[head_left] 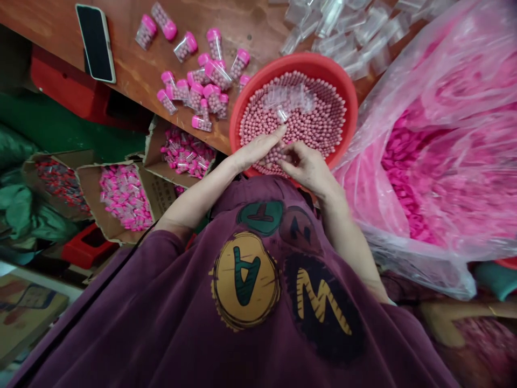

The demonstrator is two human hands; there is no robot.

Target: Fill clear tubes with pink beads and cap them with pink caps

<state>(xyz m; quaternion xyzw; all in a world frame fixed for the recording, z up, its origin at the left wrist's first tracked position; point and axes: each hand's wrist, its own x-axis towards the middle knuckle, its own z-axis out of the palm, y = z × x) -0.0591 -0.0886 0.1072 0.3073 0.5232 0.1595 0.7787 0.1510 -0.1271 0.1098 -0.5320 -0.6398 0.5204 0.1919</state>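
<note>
A red plastic basin [350,102] holds many small pink beads [323,121]. On the beads lie several clear plastic vials [288,97]. Over the near side of the basin, my left hand [260,148] reaches in with its fingers together, and the tips come close to one clear vial. My right hand [307,164] is beside it with fingers curled inward in a pinch. Beads and a bit of bright pink show between the hands. Whatever either hand grips is too small and partly hidden to make out.
Bead-filled vials with pink caps [218,75] lie left of the basin, near a phone [96,43]. Empty clear vials [347,32] are heaped behind. A plastic bag [444,161] of pink caps stands right. Cardboard boxes [125,196] of filled vials stand below left.
</note>
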